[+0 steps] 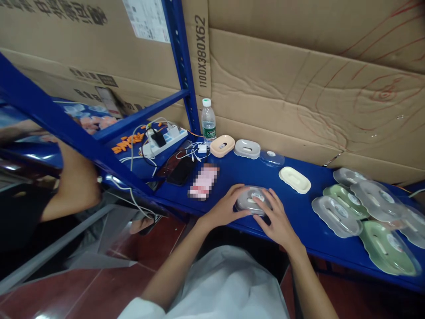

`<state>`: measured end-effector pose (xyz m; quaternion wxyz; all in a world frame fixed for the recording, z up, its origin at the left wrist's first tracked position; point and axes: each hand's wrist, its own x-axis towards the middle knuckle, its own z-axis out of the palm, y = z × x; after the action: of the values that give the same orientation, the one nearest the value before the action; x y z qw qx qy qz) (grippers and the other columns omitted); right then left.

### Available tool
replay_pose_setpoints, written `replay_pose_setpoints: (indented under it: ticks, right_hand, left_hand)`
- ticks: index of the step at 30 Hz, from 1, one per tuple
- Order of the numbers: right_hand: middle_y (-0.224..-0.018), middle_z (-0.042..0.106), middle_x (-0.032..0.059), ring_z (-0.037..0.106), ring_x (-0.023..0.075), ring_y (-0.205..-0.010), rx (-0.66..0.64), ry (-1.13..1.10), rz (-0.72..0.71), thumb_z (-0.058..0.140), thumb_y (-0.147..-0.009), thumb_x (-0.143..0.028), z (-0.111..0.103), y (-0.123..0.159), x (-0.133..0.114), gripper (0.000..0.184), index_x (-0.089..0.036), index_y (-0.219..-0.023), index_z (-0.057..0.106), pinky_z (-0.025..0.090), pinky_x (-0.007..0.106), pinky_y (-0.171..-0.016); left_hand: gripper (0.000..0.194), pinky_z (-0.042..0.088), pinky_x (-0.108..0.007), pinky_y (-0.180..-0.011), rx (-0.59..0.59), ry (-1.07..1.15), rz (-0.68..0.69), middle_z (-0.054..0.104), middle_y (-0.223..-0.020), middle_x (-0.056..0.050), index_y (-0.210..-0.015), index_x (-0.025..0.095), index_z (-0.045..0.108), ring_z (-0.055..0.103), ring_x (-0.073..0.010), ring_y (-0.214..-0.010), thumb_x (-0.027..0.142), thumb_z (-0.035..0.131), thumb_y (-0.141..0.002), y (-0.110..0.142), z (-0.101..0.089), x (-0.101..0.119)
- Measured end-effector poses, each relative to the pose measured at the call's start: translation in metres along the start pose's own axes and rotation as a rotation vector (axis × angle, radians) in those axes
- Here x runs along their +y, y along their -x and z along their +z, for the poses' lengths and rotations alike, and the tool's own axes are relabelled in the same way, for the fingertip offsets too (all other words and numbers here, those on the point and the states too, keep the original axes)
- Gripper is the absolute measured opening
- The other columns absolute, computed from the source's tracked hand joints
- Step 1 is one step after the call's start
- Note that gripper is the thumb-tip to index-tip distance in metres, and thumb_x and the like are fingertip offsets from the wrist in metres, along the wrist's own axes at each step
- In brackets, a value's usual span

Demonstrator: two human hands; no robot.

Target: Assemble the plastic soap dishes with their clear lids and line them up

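A grey soap box (248, 205) with a clear lid and a round white label lies on the blue table in front of me. My left hand (229, 207) curves round its left side, thumb at the near edge and fingertips at the far edge. My right hand (275, 216) grips the right side, with a finger on the lid by the label. Behind it, along the cardboard, are a peach soap dish (222, 146), a grey soap dish (247, 149) and a loose clear lid (272, 157). A cream oval tray (295, 180) lies to the right of these.
Several lidded grey and green soap boxes (337, 216) are piled at the right. To the left are a phone (203, 181), a dark phone (181, 170), cables, a power strip (162, 142) and a water bottle (209, 122). Beyond a blue shelf post (184, 57) sits another person (75, 186).
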<state>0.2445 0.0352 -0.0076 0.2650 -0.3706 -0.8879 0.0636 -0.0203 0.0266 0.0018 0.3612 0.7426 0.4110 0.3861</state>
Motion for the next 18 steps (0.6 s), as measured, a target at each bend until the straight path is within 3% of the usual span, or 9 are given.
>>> replay_pose_setpoints:
  ticks: [6, 12, 18]
  right_hand:
    - [-0.178, 0.027, 0.0042, 0.023, 0.0379, -0.165, 0.011, 0.027, 0.029, 0.059, -0.107, -0.040, 0.002, 0.000, 0.001, 0.060, -0.043, -0.164, 0.042, 0.034, 0.065, -0.128]
    - [-0.179, 0.020, 0.0102, 0.027, 0.0364, -0.164, 0.033, -0.020, 0.215, 0.061, -0.104, -0.054, 0.004, 0.002, 0.004, 0.076, -0.037, -0.170, 0.028, 0.037, 0.062, -0.128]
    - [-0.176, 0.030, 0.0127, 0.034, 0.0356, -0.161, 0.017, -0.088, 0.286, 0.063, -0.101, -0.061, 0.006, 0.001, 0.011, 0.082, -0.035, -0.170, 0.026, 0.039, 0.062, -0.126]
  left_hand:
    - [0.076, 0.034, -0.051, -0.132, 0.019, -0.042, 0.001, 0.039, -0.167, -0.012, -0.162, 0.032, 0.042, 0.040, -0.0308, -0.158, 0.047, 0.077, -0.096, 0.000, 0.005, -0.005]
    - [0.080, 0.034, -0.051, -0.133, 0.023, -0.071, -0.027, 0.039, -0.165, -0.012, -0.163, 0.033, 0.039, 0.040, -0.0308, -0.157, 0.043, 0.079, -0.094, 0.000, 0.007, -0.008]
    - [0.080, 0.033, -0.051, -0.133, 0.017, -0.091, -0.041, 0.039, -0.165, -0.011, -0.164, 0.034, 0.038, 0.039, -0.0306, -0.158, 0.042, 0.078, -0.095, 0.000, 0.006, -0.005]
